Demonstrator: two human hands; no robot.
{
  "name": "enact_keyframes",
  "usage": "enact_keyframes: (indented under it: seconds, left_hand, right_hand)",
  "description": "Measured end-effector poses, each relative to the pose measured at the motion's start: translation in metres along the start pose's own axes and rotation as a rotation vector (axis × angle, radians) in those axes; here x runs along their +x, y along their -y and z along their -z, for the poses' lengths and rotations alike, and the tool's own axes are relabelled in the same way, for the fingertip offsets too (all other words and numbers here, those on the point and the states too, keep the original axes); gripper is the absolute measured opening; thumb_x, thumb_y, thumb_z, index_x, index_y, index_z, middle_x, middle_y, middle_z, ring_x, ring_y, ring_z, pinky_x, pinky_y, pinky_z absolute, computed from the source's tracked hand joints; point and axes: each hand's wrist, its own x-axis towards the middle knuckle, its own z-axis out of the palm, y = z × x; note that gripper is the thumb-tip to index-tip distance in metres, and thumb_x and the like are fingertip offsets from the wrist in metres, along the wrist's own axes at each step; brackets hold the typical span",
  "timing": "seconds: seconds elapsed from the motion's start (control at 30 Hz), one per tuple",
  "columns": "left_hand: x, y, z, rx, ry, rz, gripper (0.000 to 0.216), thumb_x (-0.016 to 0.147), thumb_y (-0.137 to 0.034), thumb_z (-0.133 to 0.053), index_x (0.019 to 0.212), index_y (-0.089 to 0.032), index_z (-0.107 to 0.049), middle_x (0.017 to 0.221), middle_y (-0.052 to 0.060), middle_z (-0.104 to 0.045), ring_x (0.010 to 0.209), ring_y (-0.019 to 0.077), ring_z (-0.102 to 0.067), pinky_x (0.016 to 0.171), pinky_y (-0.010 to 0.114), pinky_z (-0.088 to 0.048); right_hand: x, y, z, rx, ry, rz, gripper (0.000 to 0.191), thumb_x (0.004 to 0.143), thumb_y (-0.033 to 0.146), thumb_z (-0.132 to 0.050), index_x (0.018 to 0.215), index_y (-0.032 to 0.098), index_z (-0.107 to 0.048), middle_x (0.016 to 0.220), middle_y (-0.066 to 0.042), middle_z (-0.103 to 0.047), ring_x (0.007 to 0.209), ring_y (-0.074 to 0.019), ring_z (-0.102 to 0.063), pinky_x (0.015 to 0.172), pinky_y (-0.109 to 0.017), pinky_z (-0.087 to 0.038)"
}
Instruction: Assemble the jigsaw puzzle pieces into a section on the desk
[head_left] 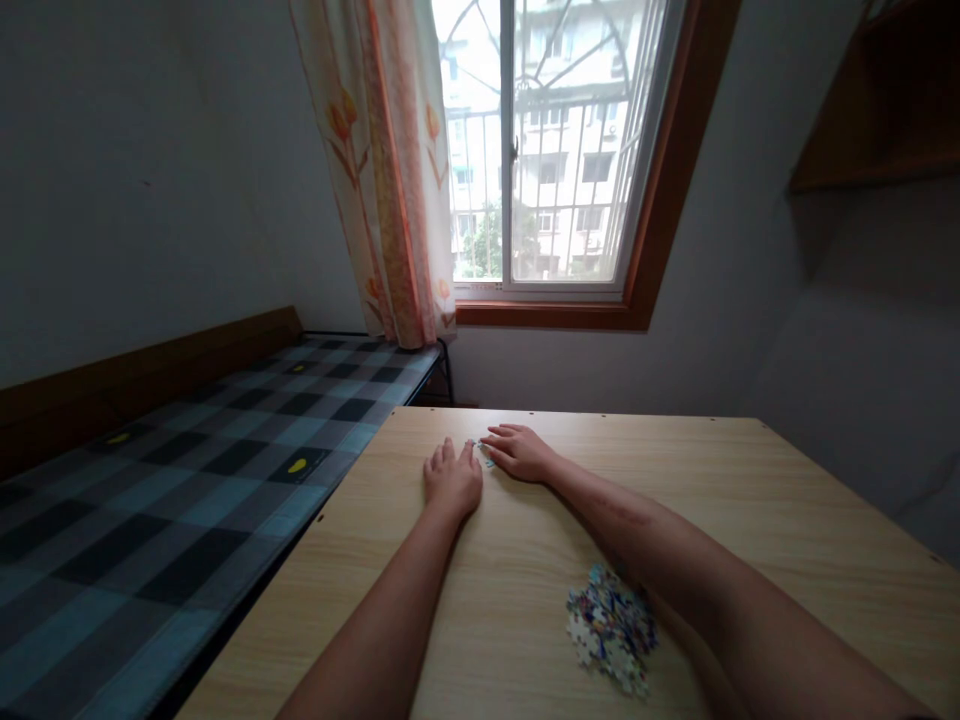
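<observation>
A few joined or closely set jigsaw puzzle pieces (pixel 490 463) lie on the table near its far edge, partly hidden by my fingers. My left hand (pixel 454 480) rests on the tabletop to their left, fingers apart, with a fingertip beside the pieces. From the right, my right hand (pixel 521 453) reaches in with its fingers stretched out and their tips at the pieces. Neither hand visibly grips anything. Closer to me, near my right forearm, is a heap of loose puzzle pieces (pixel 611 628), some coloured and some showing pale sides.
The light wooden table (pixel 360 590) has its far edge before the wall below a barred window (pixel 570 180). A bed with a checked cover (pixel 225 480) stands along the left side. A flowered curtain (pixel 397 180) hangs at the window, and a wooden shelf (pixel 877 130) juts out upper right.
</observation>
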Motion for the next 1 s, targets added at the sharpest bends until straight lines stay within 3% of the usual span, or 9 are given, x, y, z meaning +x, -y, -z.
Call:
enact_keyframes:
  seconds: [0.83,1.0]
  left_hand:
    - [-0.0035,-0.0048,0.0056,-0.009,0.011,0.007,0.051,0.099,-0.041,-0.035,0.146,-0.027,-0.049,0.155,0.016,-0.040,0.141,0.0324,-0.038,0.114,0.051,-0.029]
    - [-0.0032,-0.0047,0.0056,-0.034,0.007,0.011,0.050,0.099,-0.040,-0.036,0.145,-0.028,-0.051,0.154,0.016,-0.041,0.140,0.0333,-0.038,0.115,0.052,-0.028]
  right_hand:
    - [-0.0001,0.0030,0.0042,-0.045,0.047,-0.017,0.043,0.098,0.046,-0.046,0.136,0.031,-0.060,0.143,-0.005,-0.055,0.132,-0.0262,-0.051,0.112,-0.045,-0.037]
    - [-0.0007,0.0033,0.0037,-0.025,0.006,-0.024,0.049,0.099,0.047,-0.044,0.143,0.028,-0.053,0.144,-0.008,-0.053,0.133,-0.0247,-0.051,0.111,-0.042,-0.038]
